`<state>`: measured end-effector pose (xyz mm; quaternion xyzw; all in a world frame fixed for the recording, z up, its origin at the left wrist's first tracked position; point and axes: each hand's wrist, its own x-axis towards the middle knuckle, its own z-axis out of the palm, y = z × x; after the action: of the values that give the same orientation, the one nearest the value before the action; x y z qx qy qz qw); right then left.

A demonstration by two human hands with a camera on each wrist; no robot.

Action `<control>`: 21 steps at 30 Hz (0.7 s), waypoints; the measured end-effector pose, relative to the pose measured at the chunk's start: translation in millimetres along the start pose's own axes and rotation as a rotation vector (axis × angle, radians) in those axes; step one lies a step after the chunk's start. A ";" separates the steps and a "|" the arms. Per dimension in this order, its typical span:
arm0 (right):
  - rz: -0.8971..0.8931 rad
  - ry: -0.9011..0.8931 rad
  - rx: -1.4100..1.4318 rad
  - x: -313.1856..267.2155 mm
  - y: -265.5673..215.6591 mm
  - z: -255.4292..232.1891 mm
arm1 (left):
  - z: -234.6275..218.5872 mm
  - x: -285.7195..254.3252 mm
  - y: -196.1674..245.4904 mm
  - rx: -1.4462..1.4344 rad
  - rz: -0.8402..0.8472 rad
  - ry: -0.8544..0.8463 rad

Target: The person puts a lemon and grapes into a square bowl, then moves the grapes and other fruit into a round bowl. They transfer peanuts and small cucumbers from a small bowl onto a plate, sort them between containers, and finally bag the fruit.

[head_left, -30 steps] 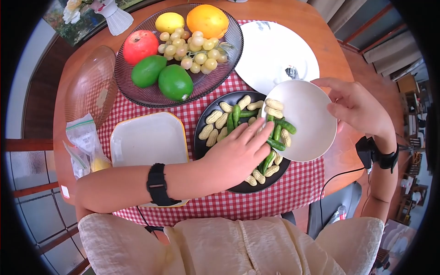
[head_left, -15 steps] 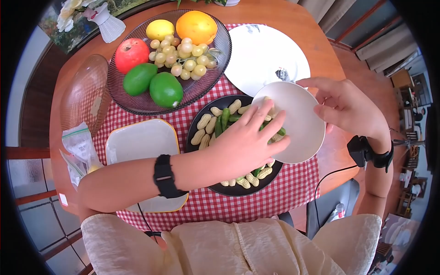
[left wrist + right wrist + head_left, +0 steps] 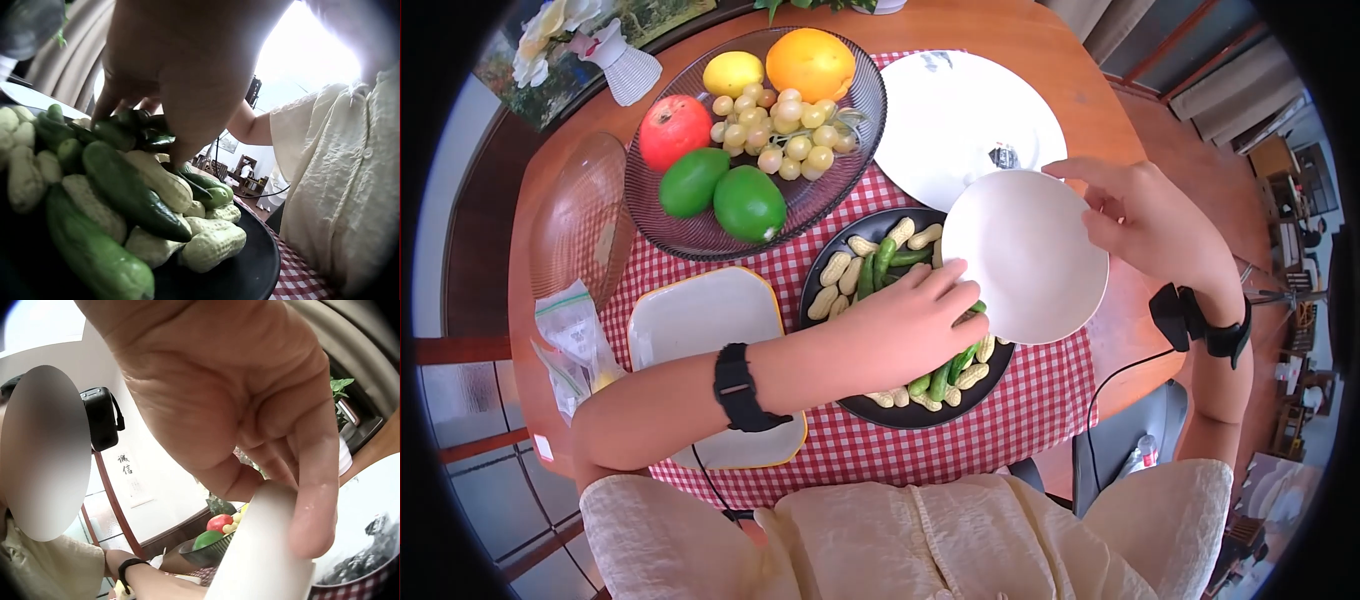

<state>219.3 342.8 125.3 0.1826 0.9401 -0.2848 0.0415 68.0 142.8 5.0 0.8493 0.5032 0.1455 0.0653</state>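
Note:
In the head view a black plate (image 3: 852, 404) holds peanuts (image 3: 835, 269) and green peppers (image 3: 884, 262). My left hand (image 3: 920, 318) lies over its middle, fingers bent down among the peppers; the left wrist view shows the hand (image 3: 181, 69) above peppers (image 3: 128, 187) and peanuts (image 3: 212, 244), the fingertips partly hidden. My right hand (image 3: 1145, 215) grips the rim of a white bowl (image 3: 1030, 255), tilted over the plate's right side. No food shows inside the bowl. In the right wrist view, the thumb and fingers of the hand (image 3: 250, 406) pinch the bowl (image 3: 259, 556).
A glass fruit bowl (image 3: 640, 215) stands at the back left, a large white plate (image 3: 970, 110) behind the tilted bowl. An empty square tray (image 3: 700, 310) lies left of the black plate. Plastic bags (image 3: 580, 335) and a brown glass dish (image 3: 580, 220) are at the far left.
The peanuts and peppers seen in the white bowl earlier are out of it. My left hand went over the bowl, then back left onto the plate, fingers more bent. My right hand still holds the bowl.

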 end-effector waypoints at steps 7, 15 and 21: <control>0.142 -0.026 0.072 -2.6 26.7 -7.7 | -17.7 -7.8 -3.6 -0.039 -0.001 0.019; 0.218 -0.160 0.018 -4.5 86.0 -19.5 | -31.4 -10.7 2.9 0.054 0.051 0.052; 0.360 -0.239 0.000 -5.7 113.6 -0.2 | -45.8 -32.0 3.2 0.073 -0.131 0.032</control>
<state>266.3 428.6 67.5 0.3125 0.8808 -0.2922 0.2027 41.9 111.6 43.5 0.8140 0.5635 0.1362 0.0357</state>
